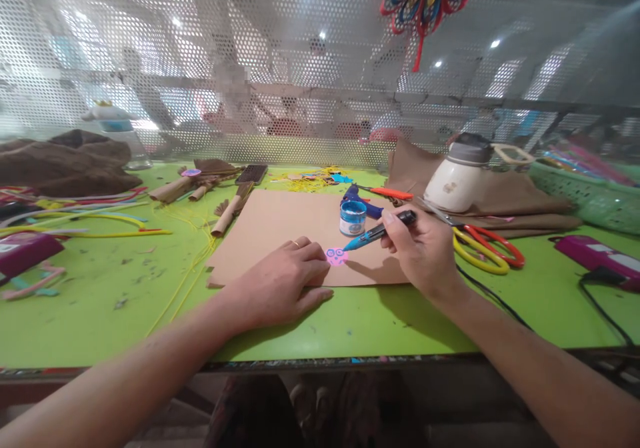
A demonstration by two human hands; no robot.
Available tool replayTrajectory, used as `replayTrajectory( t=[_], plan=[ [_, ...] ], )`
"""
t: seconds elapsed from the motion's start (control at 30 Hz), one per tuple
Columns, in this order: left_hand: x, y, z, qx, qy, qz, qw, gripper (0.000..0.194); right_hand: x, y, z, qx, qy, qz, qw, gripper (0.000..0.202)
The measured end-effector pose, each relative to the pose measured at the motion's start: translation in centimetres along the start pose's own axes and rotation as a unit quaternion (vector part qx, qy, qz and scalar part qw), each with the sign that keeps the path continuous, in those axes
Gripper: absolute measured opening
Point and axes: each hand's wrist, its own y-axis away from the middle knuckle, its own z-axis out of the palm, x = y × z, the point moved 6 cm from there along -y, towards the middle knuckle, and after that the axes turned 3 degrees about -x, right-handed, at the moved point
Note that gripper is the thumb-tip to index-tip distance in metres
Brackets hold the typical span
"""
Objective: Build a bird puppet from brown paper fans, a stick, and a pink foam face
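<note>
A small pink disc (337, 257) with a face drawn in blue lies on a sheet of brown paper (280, 218). My left hand (285, 278) rests flat on the paper and table edge, its fingertips at the disc's left side. In my right hand (425, 251) is a blue paint marker (367, 233), gripped like a pen, with its tip at the disc's upper right edge. The marker's rear end is black. Just behind the disc stands an open jar of blue paint (353, 217).
Behind the jar lie a blue glue gun (365, 200) and an orange-handled tool (393, 193). Scissors (483, 251), a white bottle (455, 178) and a green basket (585, 195) are on the right. Paper rolls (227, 215) and yellow strings (193, 268) lie left. A perforated screen (300, 48) rises behind.
</note>
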Motion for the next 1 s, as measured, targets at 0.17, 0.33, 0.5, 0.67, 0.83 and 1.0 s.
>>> replayTrajectory(
  t=[0.17, 0.33, 0.5, 0.67, 0.83, 1.0],
  plan=[
    [-0.1, 0.0, 0.0, 0.001, -0.005, -0.004, 1.000, 0.022, 0.2, -0.8, -0.8, 0.031, -0.074, 0.035, 0.996, 0.026],
    [-0.2, 0.2, 0.0, 0.015, -0.008, -0.006, 1.000, 0.022, 0.9, -3.9, -2.5, 0.091, -0.067, 0.054, 0.992, 0.028],
    [-0.2, 0.4, 0.1, 0.024, -0.014, -0.005, 1.000, 0.022, 1.9, -7.2, -1.4, 0.060, 0.038, 0.033, 0.997, 0.033],
    [-0.2, 0.6, 0.1, 0.037, -0.016, -0.008, 0.999, 0.026, 3.7, -8.0, 1.7, -0.006, 0.158, 0.061, 0.985, 0.033],
    [-0.2, 0.6, 0.0, 0.044, -0.014, -0.007, 0.999, 0.026, 7.6, -7.5, 4.3, -0.116, 0.052, 0.181, 0.975, 0.035],
    [-0.1, 0.3, -0.1, 0.037, -0.008, -0.002, 0.999, 0.025, 7.9, -7.9, 3.4, -0.114, 0.112, 0.128, 0.979, 0.038]
  ],
)
